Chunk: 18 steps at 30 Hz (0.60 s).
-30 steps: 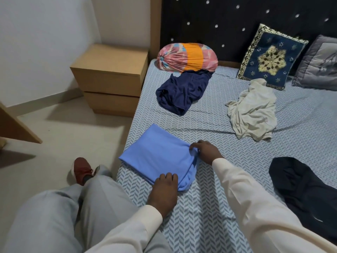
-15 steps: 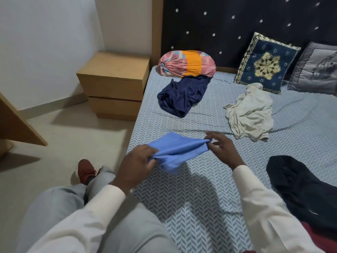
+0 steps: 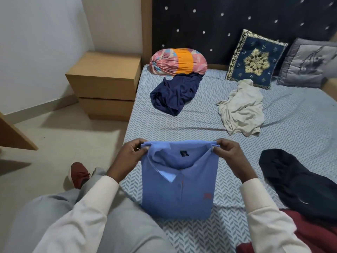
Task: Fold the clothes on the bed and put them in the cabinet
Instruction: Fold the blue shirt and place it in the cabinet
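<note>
A folded light blue polo shirt (image 3: 179,187) hangs upright in front of me, collar toward me, above the bed's near edge. My left hand (image 3: 130,154) pinches its top left corner and my right hand (image 3: 228,155) pinches its top right corner. Unfolded clothes lie on the patterned bed sheet (image 3: 191,125): a navy garment (image 3: 175,94) at the back, a cream garment (image 3: 242,106) to the right, a black garment (image 3: 299,181) at my right, and a dark red garment (image 3: 317,232) at the lower right corner.
A wooden two-drawer cabinet (image 3: 104,84) stands left of the bed against the wall. A colourful bolster (image 3: 177,62), a blue embroidered cushion (image 3: 255,59) and a grey pillow (image 3: 308,63) lean on the dark headboard. A wooden panel edge (image 3: 14,136) juts in at the left.
The blue shirt lay flat on the bed under both hands; both hands have lifted it by its top corners and it now hangs upright facing me.
</note>
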Motion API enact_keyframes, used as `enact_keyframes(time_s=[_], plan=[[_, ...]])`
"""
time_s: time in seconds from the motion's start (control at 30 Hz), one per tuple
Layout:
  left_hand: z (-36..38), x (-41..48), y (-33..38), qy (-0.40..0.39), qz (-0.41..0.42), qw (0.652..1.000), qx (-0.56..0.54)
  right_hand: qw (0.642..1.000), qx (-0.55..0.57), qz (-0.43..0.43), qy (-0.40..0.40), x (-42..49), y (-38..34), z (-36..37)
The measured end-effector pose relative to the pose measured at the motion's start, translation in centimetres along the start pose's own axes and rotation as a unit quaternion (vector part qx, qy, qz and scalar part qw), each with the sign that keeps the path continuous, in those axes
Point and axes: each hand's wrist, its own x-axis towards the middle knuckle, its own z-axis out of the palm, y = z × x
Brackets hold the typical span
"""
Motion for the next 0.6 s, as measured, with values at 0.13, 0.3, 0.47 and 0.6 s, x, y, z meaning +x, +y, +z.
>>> enact_keyframes(time_s=[0.13, 0.3, 0.47, 0.6], plan=[[0.4, 4.6, -4.2, 0.005, -0.064, 0.996, 0.065, 0.985, -0.161, 0.043, 0.039, 3.6, 4.2, 1.0], [2.1, 10.2, -5.5, 0.088, -0.133, 0.982, 0.104, 0.972, -0.172, 0.108, 0.115, 7.9, 6.6, 3.0], [3.4, 9.6, -8.5, 0.051, -0.285, 0.947, 0.138, 0.947, -0.176, 0.269, 0.015, 6.4, 10.4, 4.3], [3.5, 4.9, -11.3, 0.030, -0.296, 0.947, 0.125, 0.935, -0.188, 0.300, -0.016, 0.3, 10.3, 5.2]])
